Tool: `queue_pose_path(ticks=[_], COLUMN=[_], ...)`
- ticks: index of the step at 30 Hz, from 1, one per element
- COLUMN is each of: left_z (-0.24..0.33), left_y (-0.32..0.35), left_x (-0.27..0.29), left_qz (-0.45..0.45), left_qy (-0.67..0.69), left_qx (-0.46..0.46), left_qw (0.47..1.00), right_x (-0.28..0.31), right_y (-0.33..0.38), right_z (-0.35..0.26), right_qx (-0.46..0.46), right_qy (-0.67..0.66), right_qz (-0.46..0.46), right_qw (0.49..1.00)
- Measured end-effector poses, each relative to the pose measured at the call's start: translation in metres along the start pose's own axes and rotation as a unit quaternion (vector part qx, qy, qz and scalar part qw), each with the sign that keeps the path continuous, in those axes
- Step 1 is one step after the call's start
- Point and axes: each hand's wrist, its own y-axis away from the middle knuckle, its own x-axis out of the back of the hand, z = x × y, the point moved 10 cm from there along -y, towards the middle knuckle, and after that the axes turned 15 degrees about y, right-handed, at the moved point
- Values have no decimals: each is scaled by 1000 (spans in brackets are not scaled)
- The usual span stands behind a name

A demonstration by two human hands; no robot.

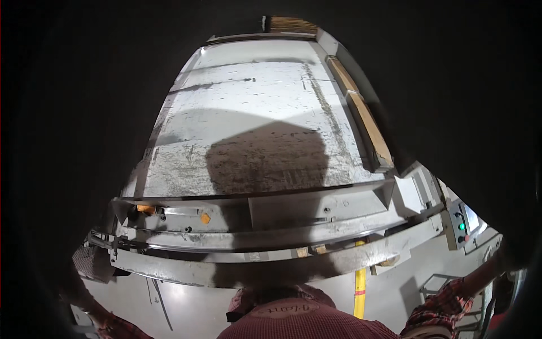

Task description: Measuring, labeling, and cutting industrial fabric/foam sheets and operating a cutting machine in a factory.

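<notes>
Scuffed pale bed dominates my view; long metal bar before its near edge, control box right. Hands lost in dark, fingers' spread and hold unreadable. Careless right forearm swing could knock its buttons.

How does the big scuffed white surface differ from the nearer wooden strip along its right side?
The white surface is broad, whereas the wooden strip is long and narrow. The white surface is pale with dark scuffs; the wooden strip is tan. Both stretch away from the camera.
</notes>
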Motion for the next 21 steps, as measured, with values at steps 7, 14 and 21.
queue_pose_path(ticks=[7,14,21], left_z=[68,-151,-288], left_y=[-118,-231,-188], left_x=[-4,172,221], left_qz=[-41,184,136], left_qy=[-829,-255,-466], left_qx=[-99,107,105], left_qw=[549,943,868], right_x=[-127,-53,-109], right_y=[-56,-149,12], right_z=[169,429,486], right_qx=[-190,-250,-371], right_qy=[50,109,72], right_qz=[-30,-78,-180], right_qw=[980,959,908])
